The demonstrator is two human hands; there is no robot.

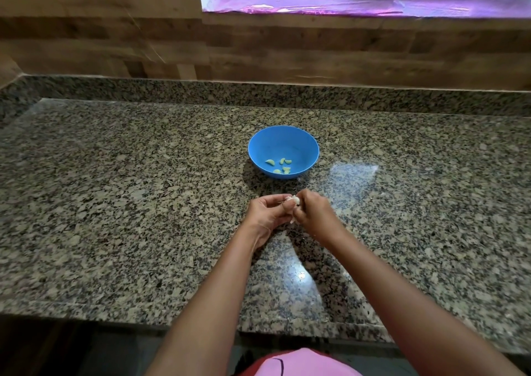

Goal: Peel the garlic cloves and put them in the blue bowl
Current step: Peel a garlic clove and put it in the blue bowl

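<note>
A blue bowl (283, 152) stands on the granite counter (115, 203), with several peeled garlic cloves (281, 165) lying in its bottom. Just in front of the bowl, my two hands meet over the counter. My left hand (268, 213) has its fingers curled round a piece of garlic (294, 201) with white papery skin. My right hand (311, 210) pinches the same garlic from the right side. Most of the garlic is hidden between my fingers.
A wood-patterned wall (115, 36) rises behind the counter's raised granite back edge. A window ledge covered in purple-lit plastic film (359, 3) sits at the upper right. The counter's front edge (143, 318) runs close to my body.
</note>
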